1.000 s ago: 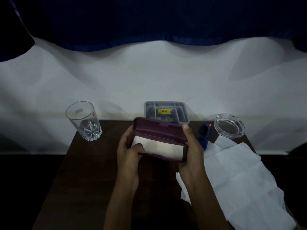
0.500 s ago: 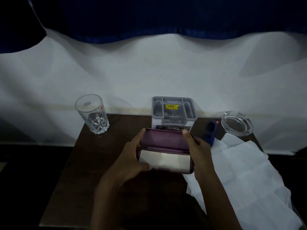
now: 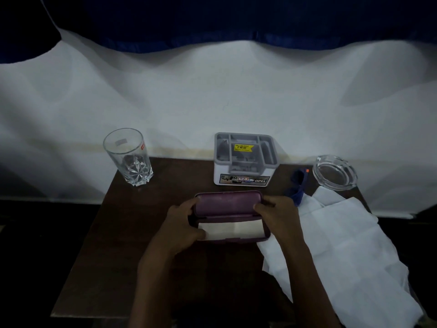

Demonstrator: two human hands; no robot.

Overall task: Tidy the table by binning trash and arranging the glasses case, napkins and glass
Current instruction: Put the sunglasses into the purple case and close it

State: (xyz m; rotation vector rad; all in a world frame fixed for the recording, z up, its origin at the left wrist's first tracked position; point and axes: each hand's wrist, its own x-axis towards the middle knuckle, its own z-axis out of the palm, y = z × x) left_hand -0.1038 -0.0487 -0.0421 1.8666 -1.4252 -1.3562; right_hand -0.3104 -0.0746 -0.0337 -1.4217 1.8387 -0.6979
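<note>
Dim table [image 3: 132,233]: left hand [image 3: 182,218] and right hand [image 3: 276,211] grip the open glasses case [image 3: 228,203]; napkins [image 3: 343,245] seemingly overhang the right edge.

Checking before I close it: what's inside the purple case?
A white cloth or lining lies flat in the open glasses case. The left hand covers its left end; anything beneath is hidden.

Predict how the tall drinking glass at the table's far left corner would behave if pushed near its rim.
The glass stands upright, tall over a narrow faceted base, so a push near the rim would probably tip it rather than slide it. It looks empty, so likely light. It sits near the table edge; a fall might break it.
</note>
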